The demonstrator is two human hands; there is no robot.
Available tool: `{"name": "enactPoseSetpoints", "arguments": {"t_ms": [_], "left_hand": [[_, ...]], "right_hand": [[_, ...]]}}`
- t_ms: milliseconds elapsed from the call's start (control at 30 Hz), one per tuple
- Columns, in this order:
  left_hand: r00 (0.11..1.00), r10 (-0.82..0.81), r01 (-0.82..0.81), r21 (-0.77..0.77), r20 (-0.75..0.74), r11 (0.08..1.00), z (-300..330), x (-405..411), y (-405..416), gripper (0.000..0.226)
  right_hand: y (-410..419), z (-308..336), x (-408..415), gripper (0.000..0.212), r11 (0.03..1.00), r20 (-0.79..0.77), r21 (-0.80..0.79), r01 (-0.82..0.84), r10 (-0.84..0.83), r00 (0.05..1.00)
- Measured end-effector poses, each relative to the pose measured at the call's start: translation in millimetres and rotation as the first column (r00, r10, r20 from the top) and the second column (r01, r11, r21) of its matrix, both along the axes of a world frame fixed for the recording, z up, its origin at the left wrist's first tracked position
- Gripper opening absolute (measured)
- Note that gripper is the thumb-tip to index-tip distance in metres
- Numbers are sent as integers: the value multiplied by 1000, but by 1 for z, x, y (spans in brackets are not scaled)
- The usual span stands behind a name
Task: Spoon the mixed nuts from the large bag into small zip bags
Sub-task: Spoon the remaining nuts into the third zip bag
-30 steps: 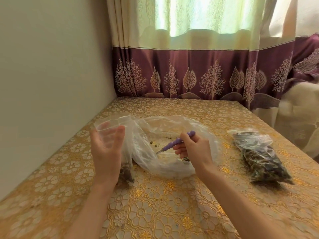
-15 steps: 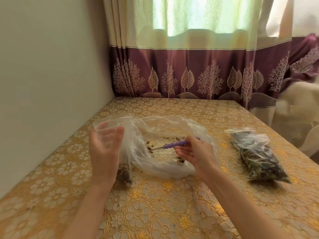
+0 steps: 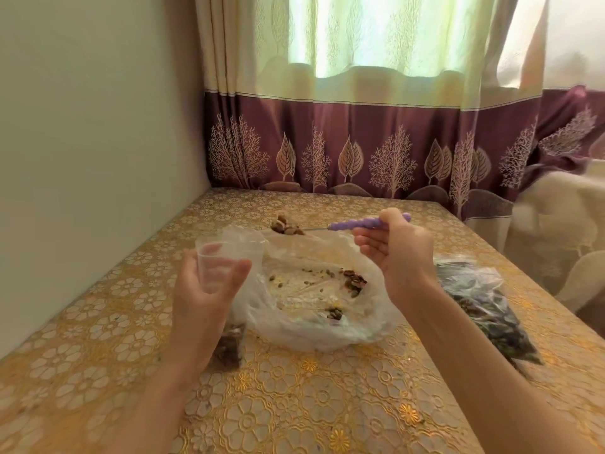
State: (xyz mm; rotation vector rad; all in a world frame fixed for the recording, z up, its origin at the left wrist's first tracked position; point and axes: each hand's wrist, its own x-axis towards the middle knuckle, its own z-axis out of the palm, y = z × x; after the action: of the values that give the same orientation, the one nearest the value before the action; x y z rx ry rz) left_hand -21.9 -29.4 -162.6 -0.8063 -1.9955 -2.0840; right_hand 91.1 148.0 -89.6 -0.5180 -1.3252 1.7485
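The right hand [image 3: 397, 253] pinches the purple handle of the spoon [image 3: 340, 225], heaped with nuts [image 3: 287, 227], above the far rim of the large bag [image 3: 322, 290]. The left hand [image 3: 208, 283] grips the mouth of the small bag [image 3: 219, 257], just left of the spoon. I think the heap may spill onto the tabletop [image 3: 294, 404] if the spoon tilts, or if the soft mouth closes.

2 hands in view: left hand [image 3: 209, 290] & right hand [image 3: 397, 253]. 1 spoon [image 3: 340, 226] w/ purple handle, 1 large bag [image 3: 314, 290] at centre, 1 small zip bag [image 3: 226, 267] on the left, 1 filled bag [image 3: 484, 303] on the right, so 3 bags total. 1 table [image 3: 294, 404] near, 1 curtain [image 3: 376, 126] far.
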Motion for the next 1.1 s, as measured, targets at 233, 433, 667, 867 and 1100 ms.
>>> {"name": "enactPoseSetpoints", "arguments": {"t_ms": [233, 433, 667, 867, 1100], "left_hand": [[1000, -14, 14, -2, 11, 1000, -2, 0, 3, 67], [999, 16, -18, 44, 47, 999, -2, -3, 3, 73], [998, 5, -10, 88, 57, 996, 1, 1, 1, 80], [998, 55, -56, 65, 22, 996, 2, 0, -1, 78], [994, 106, -105, 60, -9, 993, 2, 1, -3, 67]], "right_hand": [[-23, 15, -8, 35, 988, -55, 64, -138, 142, 988], [-36, 3, -16, 24, 968, -32, 158, -197, 205, 978], [-37, -5, -19, 23, 938, -46, 243, -248, 267, 963], [-37, -12, -23, 19, 955, -108, 145, -257, 274, 956], [-19, -31, -27, 28, 1000, -148, 23, 11, -8, 989]]}}
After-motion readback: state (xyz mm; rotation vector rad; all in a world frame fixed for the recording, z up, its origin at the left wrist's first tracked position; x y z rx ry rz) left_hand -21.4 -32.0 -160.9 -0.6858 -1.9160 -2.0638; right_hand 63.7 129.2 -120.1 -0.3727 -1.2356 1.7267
